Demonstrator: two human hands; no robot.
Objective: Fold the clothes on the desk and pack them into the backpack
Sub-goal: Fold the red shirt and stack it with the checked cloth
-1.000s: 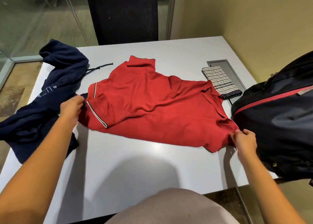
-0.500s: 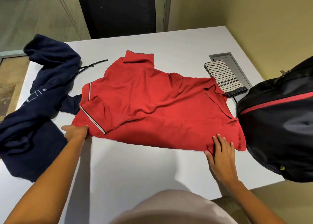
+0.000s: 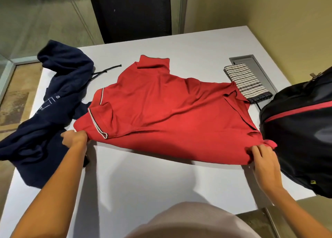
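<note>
A red polo shirt (image 3: 167, 111) lies spread across the middle of the white desk (image 3: 161, 183), collar end toward the right. My left hand (image 3: 74, 138) pinches its near left corner by the striped sleeve. My right hand (image 3: 262, 158) grips the near right corner, and that front edge is lifted slightly off the desk. A crumpled navy hoodie (image 3: 45, 122) lies at the left, partly over the desk's edge. The black backpack (image 3: 301, 144) with a red stripe stands at the right, touching the shirt's corner.
A folded striped cloth (image 3: 246, 83) rests beside a grey cable hatch (image 3: 251, 63) at the back right. A dark chair back (image 3: 133, 13) stands behind the desk. A glass wall is at the left, a yellow wall at the right.
Both hands shifted along the shirt's near edge and now pinch its two front corners, raising the edge. Half a second ago the right hand lay flat on the fabric.
</note>
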